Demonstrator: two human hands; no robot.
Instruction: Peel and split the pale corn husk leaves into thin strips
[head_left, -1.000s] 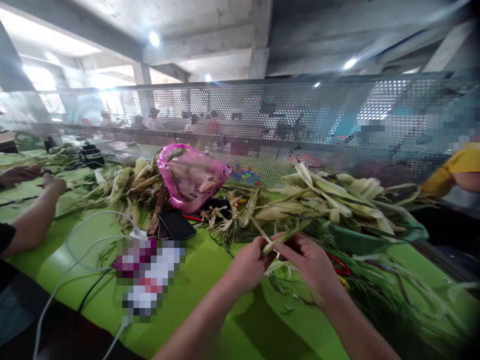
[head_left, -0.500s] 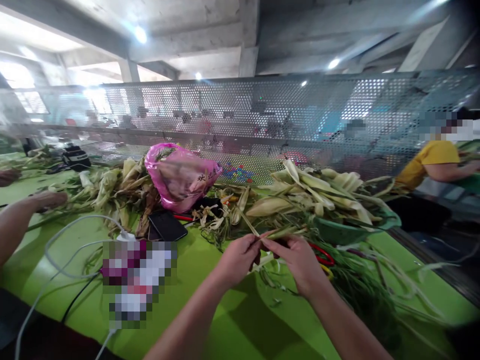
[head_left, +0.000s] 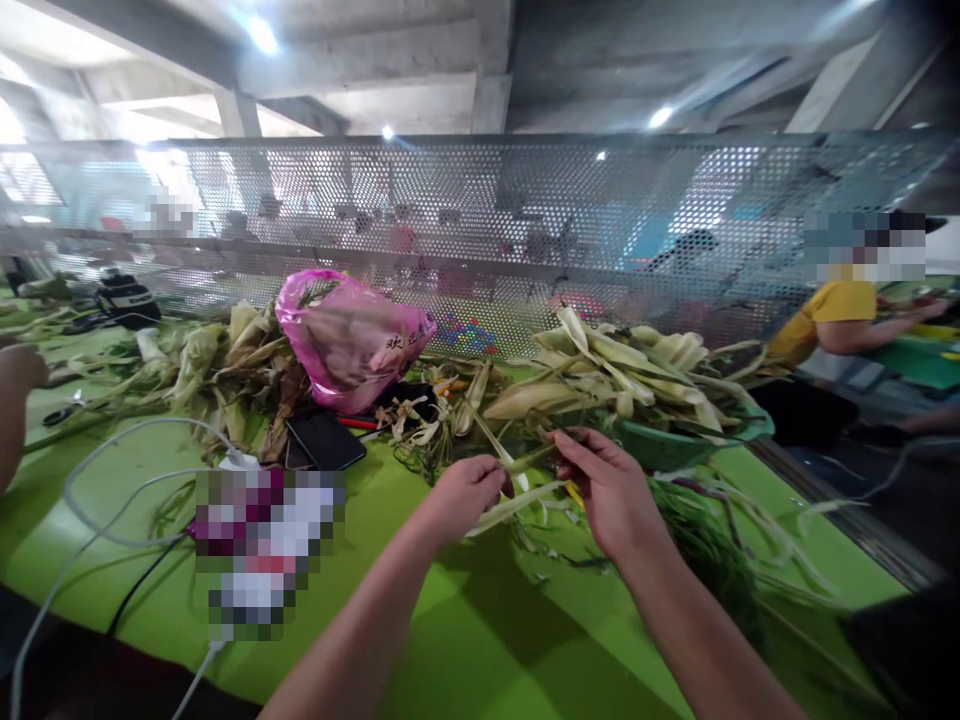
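Observation:
Over the green table, a narrow pale-green strip of corn husk [head_left: 532,461] stretches between my two hands. My left hand [head_left: 469,497] is closed on one end, its fingertips pinched. My right hand [head_left: 609,490] pinches the other end between thumb and fingers. Just below it, another pale husk strip [head_left: 523,506] runs from near my left fingers toward the right ones; I cannot tell which hand holds it. A yellow piece [head_left: 574,493] shows partly behind my right fingers. Beyond my hands lies a heap of dry corn husks [head_left: 630,375] in a green basin [head_left: 675,447].
A pink plastic bag [head_left: 345,345] stands behind a black phone [head_left: 328,441]. White cables and a purple-and-white object, blurred out, lie left. Thin green strands [head_left: 705,545] spread at right. A perforated metal screen [head_left: 450,190] borders the table. Another person's hand [head_left: 19,375] is far left.
My hands have moved apart, opening a gap where the husk strip now shows. The whole view has shifted slightly. The other person's arm at left has drawn back toward the frame edge.

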